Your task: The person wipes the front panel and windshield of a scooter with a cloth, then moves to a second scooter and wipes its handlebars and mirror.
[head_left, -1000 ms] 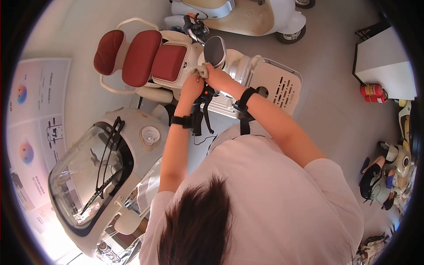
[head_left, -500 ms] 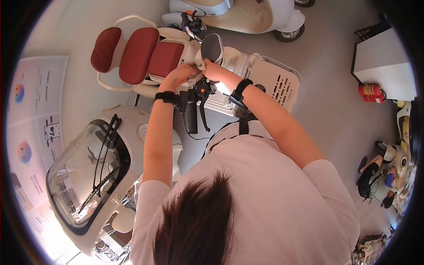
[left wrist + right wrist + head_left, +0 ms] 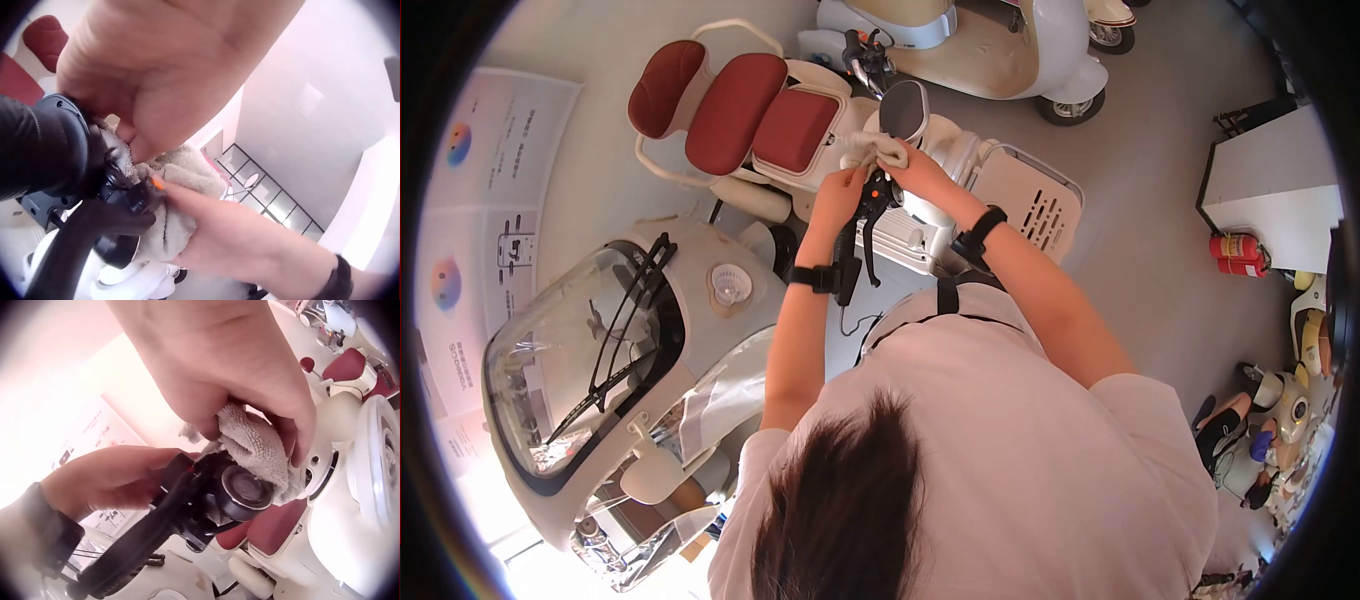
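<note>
A pale, greyish-beige terry cloth (image 3: 870, 150) is draped over the middle of a scooter's handlebar, just beside the black switch housing (image 3: 880, 192). My right hand (image 3: 918, 175) grips a folded part of this cloth (image 3: 253, 444) between thumb and fingers, above a round black part (image 3: 247, 487) of the bar. On the other side of the bar, my left hand (image 3: 837, 195) pinches the cloth's near end; in the left wrist view its fingertips are partly hidden behind the bar and cloth. The black grip (image 3: 37, 150) and brake lever (image 3: 75, 244) stand close below the left hand.
A round-edged mirror (image 3: 903, 110) rises right behind the cloth. Red seats (image 3: 735, 115) lie to the left, a slotted cream floorboard or rack (image 3: 1030, 205) to the right. A windshielded vehicle (image 3: 590, 350) stands at left, another scooter (image 3: 970, 50) beyond, fire extinguishers (image 3: 1238, 254) at right.
My left hand has shifted back toward the switch housing, after reaching farther round the bar. More of the cloth shows now, bunched between both hands. The head view has turned slightly.
</note>
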Available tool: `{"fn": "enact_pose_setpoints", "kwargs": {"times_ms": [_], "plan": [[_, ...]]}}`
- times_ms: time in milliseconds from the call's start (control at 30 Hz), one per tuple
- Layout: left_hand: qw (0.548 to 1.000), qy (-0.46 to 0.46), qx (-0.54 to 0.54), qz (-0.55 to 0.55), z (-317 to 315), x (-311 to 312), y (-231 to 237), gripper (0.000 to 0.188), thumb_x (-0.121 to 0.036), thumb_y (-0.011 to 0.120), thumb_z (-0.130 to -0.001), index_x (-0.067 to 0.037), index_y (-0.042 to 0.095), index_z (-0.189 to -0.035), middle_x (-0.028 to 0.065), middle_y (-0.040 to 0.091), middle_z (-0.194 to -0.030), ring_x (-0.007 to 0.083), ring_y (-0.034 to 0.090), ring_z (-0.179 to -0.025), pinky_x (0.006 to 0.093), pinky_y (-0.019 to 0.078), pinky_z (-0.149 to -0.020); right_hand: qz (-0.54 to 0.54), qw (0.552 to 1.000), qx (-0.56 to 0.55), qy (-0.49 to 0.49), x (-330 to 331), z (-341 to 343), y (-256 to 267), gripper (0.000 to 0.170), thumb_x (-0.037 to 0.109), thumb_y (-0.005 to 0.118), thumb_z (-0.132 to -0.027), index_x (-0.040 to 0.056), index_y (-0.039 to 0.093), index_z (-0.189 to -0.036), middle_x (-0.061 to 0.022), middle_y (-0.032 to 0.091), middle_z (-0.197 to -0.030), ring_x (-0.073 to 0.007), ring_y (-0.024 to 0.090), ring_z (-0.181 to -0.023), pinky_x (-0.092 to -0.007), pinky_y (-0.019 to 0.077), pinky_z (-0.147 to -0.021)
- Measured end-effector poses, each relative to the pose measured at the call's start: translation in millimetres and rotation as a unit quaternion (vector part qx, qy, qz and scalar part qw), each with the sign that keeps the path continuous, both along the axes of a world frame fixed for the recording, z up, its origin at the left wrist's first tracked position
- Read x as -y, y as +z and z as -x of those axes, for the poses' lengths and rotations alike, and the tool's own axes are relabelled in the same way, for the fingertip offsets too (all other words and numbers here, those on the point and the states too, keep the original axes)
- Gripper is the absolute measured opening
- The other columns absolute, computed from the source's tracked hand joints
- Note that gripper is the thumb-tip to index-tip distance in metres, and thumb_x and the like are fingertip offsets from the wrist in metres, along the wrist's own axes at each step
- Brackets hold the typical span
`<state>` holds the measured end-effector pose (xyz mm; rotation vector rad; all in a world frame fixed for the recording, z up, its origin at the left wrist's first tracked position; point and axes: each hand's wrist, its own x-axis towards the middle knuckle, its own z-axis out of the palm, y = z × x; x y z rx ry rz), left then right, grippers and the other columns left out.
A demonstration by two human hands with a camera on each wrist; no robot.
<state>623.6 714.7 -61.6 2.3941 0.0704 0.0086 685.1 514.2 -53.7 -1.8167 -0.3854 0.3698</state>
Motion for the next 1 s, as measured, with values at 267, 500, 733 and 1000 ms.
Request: {"fn": "enact_pose_setpoints", "kwargs": {"times_ms": [267, 500, 733, 1000], "plan": [[0.976, 0.035, 0.073, -0.202, 31.4, 30.4, 43.7, 0.038, -0.032, 0.054, -0.103, 0.001, 0.072, -0.106, 0.0232, 0.071, -0.091, 0.0481, 0.068, -0.090, 0.0533, 0.0529, -0.082, 0.122, 0.983, 0.135, 0.026, 7.5, 29.7, 45.8, 0.044, 0.033, 0.070, -0.094, 0.0081, 0.059, -0.129, -0.0234, 0.070, -0.104, -0.0446, 0.069, -0.100, -0.0493, 0.0552, -0.088], [0.990, -0.073, 0.030, -0.115, -29.1, -8.6, -7.5, 0.037, -0.028, 0.055, -0.099, 0.004, 0.072, -0.094, 0.0324, 0.067, -0.092, 0.0477, 0.068, -0.090, 0.0524, 0.0527, -0.078, 0.143, 0.988, 0.039, 0.038, -21.8, -2.4, 9.6, 0.052, 0.032, 0.066, -0.097, -0.0039, 0.048, -0.130, -0.0334, 0.068, -0.111, -0.0483, 0.069, -0.099, -0.0542, 0.0557, -0.086], [0.971, -0.226, 0.054, -0.052, -90.7, -42.2, -51.0, 0.035, -0.026, 0.055, -0.097, 0.005, 0.072, -0.098, 0.0328, 0.067, -0.091, 0.0490, 0.067, -0.088, 0.0512, 0.0526, -0.079, -0.033, 0.991, -0.025, 0.131, 5.8, -19.2, 22.2, 0.049, 0.038, 0.060, -0.102, 0.0046, 0.056, -0.138, -0.0239, 0.068, -0.126, -0.0419, 0.065, -0.115, -0.0433, 0.0500, -0.100], [0.974, -0.095, 0.052, -0.197, -18.7, 21.8, 61.9, 0.030, -0.025, 0.062, -0.099, 0.003, 0.072, -0.097, 0.0254, 0.069, -0.093, 0.0447, 0.066, -0.083, 0.0485, 0.0519, -0.072, -0.020, 0.999, 0.030, 0.001, 44.4, 45.4, 24.5, 0.036, 0.021, 0.059, -0.097, 0.0019, 0.063, -0.127, -0.0264, 0.072, -0.107, -0.0476, 0.067, -0.101, -0.0495, 0.0541, -0.086]]}}
